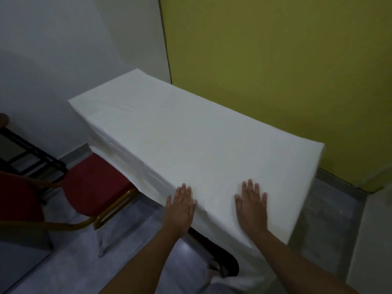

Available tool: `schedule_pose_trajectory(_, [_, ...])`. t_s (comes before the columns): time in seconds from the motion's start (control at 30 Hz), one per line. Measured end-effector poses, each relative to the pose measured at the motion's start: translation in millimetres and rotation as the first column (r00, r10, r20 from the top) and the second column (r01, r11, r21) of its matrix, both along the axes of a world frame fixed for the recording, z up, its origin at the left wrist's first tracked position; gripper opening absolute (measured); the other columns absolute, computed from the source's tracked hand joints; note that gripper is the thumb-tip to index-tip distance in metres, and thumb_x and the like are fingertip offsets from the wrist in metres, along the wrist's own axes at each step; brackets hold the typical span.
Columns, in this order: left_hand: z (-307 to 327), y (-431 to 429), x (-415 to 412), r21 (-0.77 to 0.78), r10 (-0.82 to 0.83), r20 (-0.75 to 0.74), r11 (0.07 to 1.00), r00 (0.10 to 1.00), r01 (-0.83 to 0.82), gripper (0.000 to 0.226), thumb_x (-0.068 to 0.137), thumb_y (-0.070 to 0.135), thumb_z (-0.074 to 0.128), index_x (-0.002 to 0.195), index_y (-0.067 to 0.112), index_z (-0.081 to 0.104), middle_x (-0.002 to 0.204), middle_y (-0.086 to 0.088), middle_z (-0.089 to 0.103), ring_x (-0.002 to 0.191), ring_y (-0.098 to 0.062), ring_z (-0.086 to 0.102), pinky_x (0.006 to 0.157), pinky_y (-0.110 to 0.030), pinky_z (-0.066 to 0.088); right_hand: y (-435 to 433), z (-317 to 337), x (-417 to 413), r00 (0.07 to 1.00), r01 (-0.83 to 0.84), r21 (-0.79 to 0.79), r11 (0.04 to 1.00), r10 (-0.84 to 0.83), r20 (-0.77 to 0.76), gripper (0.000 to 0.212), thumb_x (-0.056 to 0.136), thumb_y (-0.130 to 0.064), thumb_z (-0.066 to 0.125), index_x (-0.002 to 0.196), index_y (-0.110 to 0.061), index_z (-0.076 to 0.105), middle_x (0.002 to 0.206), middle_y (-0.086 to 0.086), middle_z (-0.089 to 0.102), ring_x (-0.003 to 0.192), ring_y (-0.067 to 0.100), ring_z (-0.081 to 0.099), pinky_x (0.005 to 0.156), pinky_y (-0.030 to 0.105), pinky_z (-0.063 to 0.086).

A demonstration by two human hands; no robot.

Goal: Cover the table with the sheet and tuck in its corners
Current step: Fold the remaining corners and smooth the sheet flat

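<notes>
Two hands rest flat on the sheet at the near end of the worktop, well apart from each other. The left hand lies at the near left corner, fingers straight and slightly spread, with its fingertips on the top surface and its palm over the edge. The right hand lies palm-down on the top surface just inside the near edge, fingers straight and spread, wrist crossing the edge. Neither hand grips or pinches the cloth.

The sheet is white and covers the whole top; the worktop itself is hidden beneath it. The top surface is mostly smooth, with faint creases near the far left corner. Along the left long side the cloth hangs down in a short drop with a diagonal fold. At the near end it hangs much lower, reaching toward the floor on the right. A dark curved bar shows below the near end; what it belongs to cannot be told.

One red chair with a brown metal frame stands at the left side, its seat partly under the hanging cloth. A second red chair stands further left. A black rack stands behind them. A yellow wall runs along the right side and a white wall behind the far end.
</notes>
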State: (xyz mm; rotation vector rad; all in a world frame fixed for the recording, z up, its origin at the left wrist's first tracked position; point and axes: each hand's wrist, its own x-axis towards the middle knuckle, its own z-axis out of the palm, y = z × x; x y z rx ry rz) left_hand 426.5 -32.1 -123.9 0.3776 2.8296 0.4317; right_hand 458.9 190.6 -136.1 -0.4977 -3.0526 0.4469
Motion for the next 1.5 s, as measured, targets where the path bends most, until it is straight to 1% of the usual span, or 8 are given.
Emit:
schedule_pose_trajectory(0.23, [1, 16, -81, -0.045, -0.193, -0.071, 0.981, 0.979, 0.190, 0.055, 0.103, 0.040, 0.010, 0.152, 0.019, -0.003, 0.160, 0.001, -0.008, 0.147, -0.012, -0.009, 0.119, -0.036, -0.007, -4, -4, -59, 0.979, 0.162, 0.055, 0.985, -0.168, 0.118, 0.058, 0.101, -0.039, 0.020, 0.150, -0.009, 0.014, 0.159, 0.009, 0.010, 0.147, 0.027, 0.005, 0.116, 0.052, 0.001])
schedule_pose_trajectory(0.4, [-8, -10, -134, -0.055, -0.085, -0.052, 0.995, 0.995, 0.082, 0.068, 0.095, 0.049, -0.002, 0.152, 0.013, 0.001, 0.160, -0.006, -0.005, 0.149, -0.019, -0.002, 0.118, -0.038, -0.003, -76, -11, -79, 0.990, -0.133, 0.076, 0.988, 0.129, 0.054, 0.060, 0.092, -0.041, 0.028, 0.136, -0.005, 0.049, 0.143, 0.012, 0.047, 0.134, 0.031, 0.041, 0.110, 0.054, 0.018])
schedule_pose_trajectory(0.57, [-17, -27, -182, -0.059, -0.114, -0.101, 0.992, 0.988, 0.108, 0.057, 0.103, 0.037, 0.013, 0.152, 0.010, 0.005, 0.161, -0.009, 0.000, 0.149, -0.022, 0.001, 0.119, -0.041, 0.001, -118, -12, -79, 0.895, -0.446, 0.065, 0.893, 0.444, 0.050, 0.059, 0.101, -0.043, 0.012, 0.140, -0.011, 0.042, 0.146, 0.008, 0.043, 0.137, 0.027, 0.037, 0.112, 0.052, 0.018])
schedule_pose_trajectory(0.7, [-24, -41, -223, -0.048, -0.251, -0.119, 0.968, 0.961, 0.247, 0.076, 0.089, 0.051, -0.006, 0.152, 0.011, 0.009, 0.160, -0.007, 0.004, 0.149, -0.022, 0.003, 0.119, -0.039, -0.001, -64, -15, -99, 0.997, 0.041, 0.023, 0.999, -0.040, -0.062, 0.053, 0.099, -0.036, 0.022, 0.137, -0.007, 0.044, 0.142, 0.015, 0.047, 0.131, 0.037, 0.044, 0.110, 0.050, 0.021])
schedule_pose_trajectory(0.8, [-26, -60, -245, -0.026, -0.342, -0.123, 0.940, 0.932, 0.341, 0.081, 0.084, 0.053, -0.009, 0.152, 0.012, 0.010, 0.160, -0.006, 0.004, 0.149, -0.020, 0.002, 0.119, -0.036, -0.003, -32, -10, -110, 0.879, 0.468, 0.077, 0.880, -0.473, 0.059, 0.054, 0.099, -0.033, 0.027, 0.145, -0.005, 0.030, 0.154, 0.016, 0.027, 0.142, 0.036, 0.022, 0.113, 0.057, 0.013])
schedule_pose_trajectory(0.9, [-26, -90, -269, -0.001, -0.353, -0.133, 0.935, 0.926, 0.356, 0.079, 0.086, 0.053, -0.007, 0.152, 0.013, 0.012, 0.160, -0.006, 0.006, 0.149, -0.020, 0.003, 0.119, -0.037, -0.002, -61, -8, -146, 0.817, 0.554, 0.100, 0.827, -0.562, 0.130, 0.055, 0.101, -0.033, 0.027, 0.149, -0.008, 0.020, 0.158, 0.014, 0.016, 0.144, 0.038, 0.010, 0.114, 0.059, 0.008])
schedule_pose_trajectory(1.33, [-27, -249, -374, -0.059, -0.142, -0.109, 0.989, 0.984, 0.136, 0.056, 0.103, 0.037, 0.017, 0.153, 0.013, 0.008, 0.161, -0.008, 0.002, 0.149, -0.022, 0.000, 0.121, -0.044, 0.001, -324, -17, -264, 0.969, -0.240, 0.080, 0.968, 0.233, 0.082, 0.058, 0.097, -0.042, 0.026, 0.142, -0.008, 0.039, 0.149, 0.011, 0.038, 0.139, 0.030, 0.032, 0.110, 0.053, 0.017])
schedule_pose_trajectory(1.5, [-18, -230, -400, -0.043, -0.155, -0.128, 0.988, 0.980, 0.151, 0.057, 0.103, 0.035, 0.018, 0.152, 0.009, 0.008, 0.160, -0.011, 0.004, 0.149, -0.024, 0.002, 0.120, -0.044, 0.001, -270, -5, -288, 0.995, -0.096, 0.010, 0.995, 0.096, 0.038, 0.064, 0.101, -0.041, 0.006, 0.138, -0.007, 0.045, 0.144, 0.012, 0.045, 0.133, 0.032, 0.042, 0.108, 0.053, 0.030])
